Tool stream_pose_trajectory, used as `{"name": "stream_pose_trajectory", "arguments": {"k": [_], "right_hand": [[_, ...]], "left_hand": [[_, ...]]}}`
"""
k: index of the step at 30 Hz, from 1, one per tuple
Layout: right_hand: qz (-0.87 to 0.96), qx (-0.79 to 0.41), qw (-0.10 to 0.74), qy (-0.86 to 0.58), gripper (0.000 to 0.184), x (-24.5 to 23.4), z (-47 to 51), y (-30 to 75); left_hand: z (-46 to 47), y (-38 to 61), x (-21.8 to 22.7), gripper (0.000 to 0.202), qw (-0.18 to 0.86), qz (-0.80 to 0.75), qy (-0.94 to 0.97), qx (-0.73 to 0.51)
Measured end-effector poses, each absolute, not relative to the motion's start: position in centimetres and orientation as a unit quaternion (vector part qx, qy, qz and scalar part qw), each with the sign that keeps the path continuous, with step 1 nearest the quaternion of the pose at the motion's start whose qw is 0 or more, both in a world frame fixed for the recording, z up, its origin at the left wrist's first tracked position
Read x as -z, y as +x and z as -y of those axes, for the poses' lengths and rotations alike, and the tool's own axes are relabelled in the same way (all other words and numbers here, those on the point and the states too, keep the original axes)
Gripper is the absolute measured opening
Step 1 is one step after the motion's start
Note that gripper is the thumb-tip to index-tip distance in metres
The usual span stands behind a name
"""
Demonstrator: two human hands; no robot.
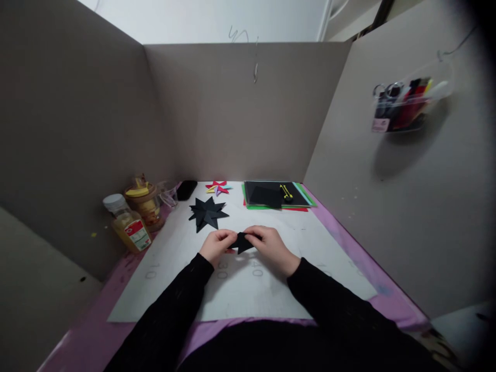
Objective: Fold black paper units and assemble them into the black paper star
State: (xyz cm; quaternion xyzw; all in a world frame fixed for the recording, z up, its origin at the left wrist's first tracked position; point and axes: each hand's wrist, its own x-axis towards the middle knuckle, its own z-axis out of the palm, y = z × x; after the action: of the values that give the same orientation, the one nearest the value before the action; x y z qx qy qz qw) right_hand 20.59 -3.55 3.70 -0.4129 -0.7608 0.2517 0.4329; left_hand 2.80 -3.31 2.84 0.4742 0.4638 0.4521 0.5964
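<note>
A small piece of folded black paper [242, 244] is held between my two hands, just above the white sheet. My left hand [217, 245] pinches its left side between thumb and fingers. On the other side, my right hand [270, 248] grips the upper right edge the same way. The paper's lower corner points down toward me, and parts of it are covered by my fingers. A black folded paper star [208, 213] with several points lies beyond my left hand, apart from it.
A white sheet [267, 302] with pencilled numbers covers the pink cloth. At the back lie coloured paper sheets [263, 196] with a yellow cutter [285, 193], a multicoloured paper star [219, 188] and a black phone [186, 190]. Left stand a bottle [127, 225] and cup [149, 206]. Grey partitions [248, 113] enclose everything.
</note>
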Motion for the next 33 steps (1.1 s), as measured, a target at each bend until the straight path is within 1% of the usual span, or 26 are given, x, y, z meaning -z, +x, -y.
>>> {"name": "stream_pose_trajectory", "arguments": {"k": [4,7,15,19,23,25,29,31,33], "right_hand": [[0.772,-0.229,0.437,-0.400,0.016,-3.9,3.7,20.5],[0.773,-0.229,0.446,-0.388,0.017,-3.7,3.7,20.4],[0.758,-0.203,0.465,-0.411,0.020,-3.2,3.5,20.6],[0.773,-0.203,0.448,-0.402,0.030,-2.6,3.4,20.5],[0.801,-0.144,0.427,-0.393,0.033,-2.3,3.7,20.8],[0.830,-0.111,0.395,-0.377,0.040,-2.6,3.8,21.0],[0.886,-0.060,0.317,-0.333,0.067,-3.0,3.9,21.4],[0.892,-0.042,0.304,-0.333,0.072,-2.9,3.9,21.5],[0.894,-0.033,0.297,-0.335,0.072,-2.8,3.8,21.5]], "left_hand": [[3.5,2.8,-3.0,0.031,0.656,-0.428,0.438,-0.441],[3.4,2.7,-3.0,0.030,0.679,-0.411,0.418,-0.442],[3.1,2.6,-2.7,0.031,0.684,-0.400,0.386,-0.473],[3.1,2.7,-2.6,0.031,0.695,-0.384,0.383,-0.472],[3.0,2.6,-2.6,0.026,0.711,-0.375,0.361,-0.472],[2.9,2.5,-2.6,0.021,0.711,-0.380,0.342,-0.482],[2.5,2.0,-2.7,0.012,0.718,-0.388,0.291,-0.499],[2.3,1.8,-2.6,0.012,0.729,-0.389,0.265,-0.497],[2.2,1.7,-2.5,0.013,0.741,-0.390,0.249,-0.487]]}}
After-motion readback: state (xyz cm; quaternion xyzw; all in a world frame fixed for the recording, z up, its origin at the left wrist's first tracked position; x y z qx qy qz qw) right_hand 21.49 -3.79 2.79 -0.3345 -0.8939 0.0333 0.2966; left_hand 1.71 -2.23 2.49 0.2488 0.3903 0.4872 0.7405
